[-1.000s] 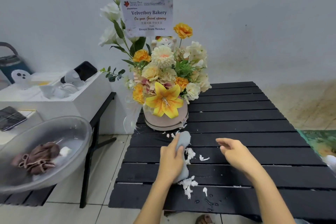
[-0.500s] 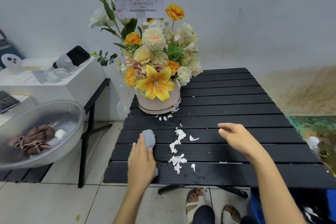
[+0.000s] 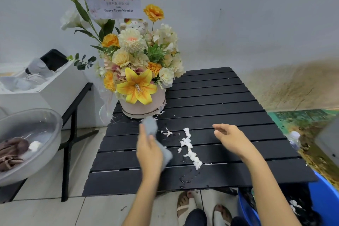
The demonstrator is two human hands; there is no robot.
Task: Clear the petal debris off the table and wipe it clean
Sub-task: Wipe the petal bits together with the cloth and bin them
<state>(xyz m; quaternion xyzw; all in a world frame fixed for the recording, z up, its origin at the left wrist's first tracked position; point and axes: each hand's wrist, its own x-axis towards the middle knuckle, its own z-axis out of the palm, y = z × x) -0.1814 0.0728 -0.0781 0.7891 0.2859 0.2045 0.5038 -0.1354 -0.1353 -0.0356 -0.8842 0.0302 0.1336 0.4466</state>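
Note:
White petal scraps (image 3: 189, 147) lie in a loose line across the middle of the black slatted table (image 3: 220, 101), with a smaller cluster (image 3: 167, 132) to their left. My left hand (image 3: 149, 150) grips a grey cloth (image 3: 150, 126) and holds it on the table left of the scraps, just in front of the flower box. My right hand (image 3: 229, 136) hovers over the table right of the scraps, fingers relaxed and holding nothing. Water drops (image 3: 185, 179) sit near the front edge.
A flower arrangement in a pink round box (image 3: 143, 104) stands at the table's back left. A clear bowl (image 3: 36, 124) with a brown cloth sits on a side stand at left. A blue bin (image 3: 322, 202) is at lower right. My sandalled feet show under the table's front edge.
My left hand has swept the cloth from the front left edge up toward the flower box. The petal line has shifted rightward. My right hand stays hovering at the right.

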